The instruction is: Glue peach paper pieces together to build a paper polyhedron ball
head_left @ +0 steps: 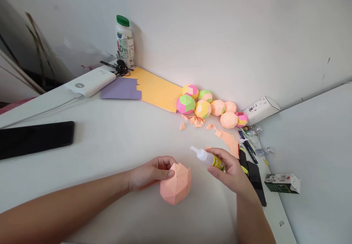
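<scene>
My left hand (156,172) pinches the upper left edge of a peach faceted paper ball (176,187), thumb on its outer face. A few flaps stick up along the ball's top rim. In my right hand (227,168) is a small white glue bottle (210,158) with a yellow label. Its narrow nozzle points up and left, above and to the right of the ball, not touching it. Beyond my hands lie small peach paper pieces (196,121) and a cut peach sheet (230,141).
Several finished paper balls (185,104) line the wall. Yellow card (156,90) and purple card (121,88) lie behind. A phone (37,138), a white power bank (90,82), keys (121,68) and a bottle (125,44) are leftward. Pens (247,146), a cutter (243,161) and a small box (282,183) sit right.
</scene>
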The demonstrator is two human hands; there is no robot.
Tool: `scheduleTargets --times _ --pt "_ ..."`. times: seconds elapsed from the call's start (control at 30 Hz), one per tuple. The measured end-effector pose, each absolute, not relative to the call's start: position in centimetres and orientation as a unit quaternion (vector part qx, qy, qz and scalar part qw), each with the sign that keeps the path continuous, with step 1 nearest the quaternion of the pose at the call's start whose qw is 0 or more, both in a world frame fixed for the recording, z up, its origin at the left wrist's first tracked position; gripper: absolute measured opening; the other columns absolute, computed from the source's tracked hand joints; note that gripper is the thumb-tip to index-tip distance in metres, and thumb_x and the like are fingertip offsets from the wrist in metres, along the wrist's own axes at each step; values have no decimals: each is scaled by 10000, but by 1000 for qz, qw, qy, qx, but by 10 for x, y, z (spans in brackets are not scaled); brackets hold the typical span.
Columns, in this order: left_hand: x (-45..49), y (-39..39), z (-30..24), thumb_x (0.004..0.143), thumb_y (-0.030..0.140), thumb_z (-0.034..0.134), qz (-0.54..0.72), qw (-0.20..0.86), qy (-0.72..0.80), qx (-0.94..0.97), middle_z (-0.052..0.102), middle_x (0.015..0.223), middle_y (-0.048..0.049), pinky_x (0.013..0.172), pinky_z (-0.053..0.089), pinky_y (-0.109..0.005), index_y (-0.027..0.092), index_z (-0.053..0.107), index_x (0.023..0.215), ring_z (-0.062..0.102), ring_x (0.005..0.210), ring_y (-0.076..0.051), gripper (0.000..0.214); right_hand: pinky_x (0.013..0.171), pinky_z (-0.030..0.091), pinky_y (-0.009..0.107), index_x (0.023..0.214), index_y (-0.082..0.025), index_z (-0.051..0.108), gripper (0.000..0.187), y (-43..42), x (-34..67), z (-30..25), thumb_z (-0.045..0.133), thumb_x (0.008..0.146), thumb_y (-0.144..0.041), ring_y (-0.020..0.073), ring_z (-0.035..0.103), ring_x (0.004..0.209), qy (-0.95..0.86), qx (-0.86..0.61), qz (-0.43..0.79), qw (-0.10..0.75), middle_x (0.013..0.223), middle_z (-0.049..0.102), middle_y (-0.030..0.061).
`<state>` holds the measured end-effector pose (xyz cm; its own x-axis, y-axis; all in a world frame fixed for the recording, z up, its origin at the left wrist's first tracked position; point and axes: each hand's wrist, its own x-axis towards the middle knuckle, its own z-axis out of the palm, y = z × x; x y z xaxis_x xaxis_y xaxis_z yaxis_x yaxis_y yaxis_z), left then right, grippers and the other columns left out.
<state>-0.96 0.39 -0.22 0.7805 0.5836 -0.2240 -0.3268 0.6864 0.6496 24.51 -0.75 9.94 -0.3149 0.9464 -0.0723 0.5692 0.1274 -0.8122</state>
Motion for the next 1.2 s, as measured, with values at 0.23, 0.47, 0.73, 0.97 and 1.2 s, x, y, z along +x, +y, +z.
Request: scheduleTargets --times 0.23,0.47,0.73,0.97,1.2 --pt "-11 4 -1 686 331 777 257 893 213 303 654 781 -20 675 418 -261 158 653 765 584 726 -154 227 742 503 291 1134 -246 557 315 -21 237 107 626 831 -301 201 605 884 -791 -503 308 161 1001 630 62" --pt "-10 4 2 699 348 765 254 896 215 294 644 750 -15 665 401 -249 153 653 733 566 700 -142 228 757 512 308 1144 -259 544 315 -22 233 104 614 837 -263 206 610 914 -813 -498 277 123 1044 625 67" --pt "-10 4 3 691 339 771 251 898 221 286 631 749 -15 662 410 -239 158 646 707 556 705 -144 220 822 508 341 1138 -254 533 315 -20 229 99 603 832 -229 221 593 987 -821 -501 247 120 1071 612 73" --pt "-10 4 4 692 335 772 253 899 216 284 640 756 -21 663 412 -248 154 655 723 564 705 -149 218 834 509 324 1123 -263 514 323 -18 231 100 608 819 -208 206 591 971 -803 -506 277 146 1049 599 61" --pt "-10 4 3 700 330 767 264 898 211 283 639 773 -18 655 411 -241 160 654 742 565 708 -144 208 755 508 314 1085 -254 534 291 -18 230 101 622 811 -210 206 592 903 -810 -490 302 112 1006 601 60"
